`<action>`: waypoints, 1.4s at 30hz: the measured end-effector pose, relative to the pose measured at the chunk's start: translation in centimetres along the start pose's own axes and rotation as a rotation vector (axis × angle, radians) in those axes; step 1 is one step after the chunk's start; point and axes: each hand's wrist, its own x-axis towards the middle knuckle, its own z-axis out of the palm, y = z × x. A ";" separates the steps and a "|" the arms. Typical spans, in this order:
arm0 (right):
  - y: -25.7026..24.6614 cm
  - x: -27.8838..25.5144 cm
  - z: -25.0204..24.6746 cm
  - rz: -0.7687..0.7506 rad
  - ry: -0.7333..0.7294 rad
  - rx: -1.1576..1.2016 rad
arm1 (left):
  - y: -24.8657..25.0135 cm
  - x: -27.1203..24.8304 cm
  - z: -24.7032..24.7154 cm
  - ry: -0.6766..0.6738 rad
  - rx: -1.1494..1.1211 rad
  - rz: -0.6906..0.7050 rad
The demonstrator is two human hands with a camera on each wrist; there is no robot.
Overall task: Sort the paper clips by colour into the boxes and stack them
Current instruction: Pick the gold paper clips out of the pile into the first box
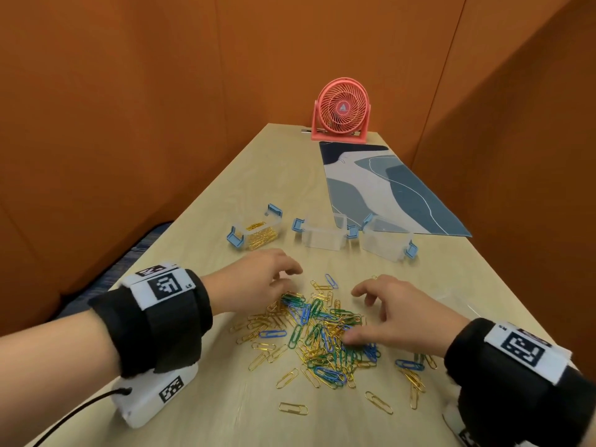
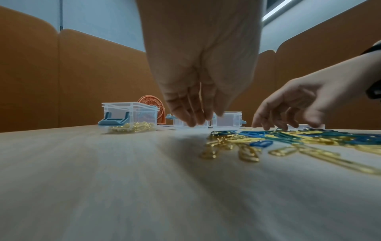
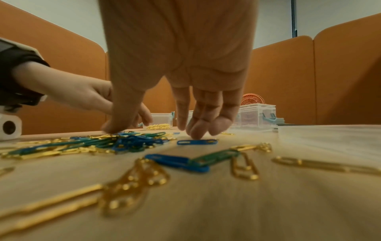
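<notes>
A loose pile of gold, green and blue paper clips (image 1: 322,333) lies in the middle of the table. Behind it stand three clear boxes with blue latches: the left box (image 1: 258,233) has gold clips in it, while the middle box (image 1: 322,235) and the right box (image 1: 387,241) look empty. My left hand (image 1: 283,285) hovers at the pile's far left edge, its fingers (image 2: 185,114) pointing down with nothing visible in them. My right hand (image 1: 364,314) is spread over the pile's right side, its thumb (image 3: 117,125) touching the clips.
A pink desk fan (image 1: 342,111) stands at the table's far end, and a blue patterned mat (image 1: 387,188) lies behind the boxes on the right. A clear flat plastic piece (image 1: 458,298) lies right of the pile. Orange partitions (image 1: 96,124) close in the table on three sides.
</notes>
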 end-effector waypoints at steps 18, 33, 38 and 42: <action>-0.2 0.0 0.4 -0.070 0.087 0.041 | 0.6 -1.6 -0.6 0.021 -0.053 -0.009; -0.7 0.1 0.7 -0.202 0.097 0.007 | -1.5 -4.8 -0.3 -0.133 -0.221 -0.133; -2.1 0.2 1.3 -0.295 -0.028 -0.038 | -2.0 -4.5 -0.6 -0.181 -0.207 -0.113; -2.8 0.5 1.5 -0.261 -0.024 -0.073 | -1.8 -4.6 -0.6 -0.222 -0.058 -0.059</action>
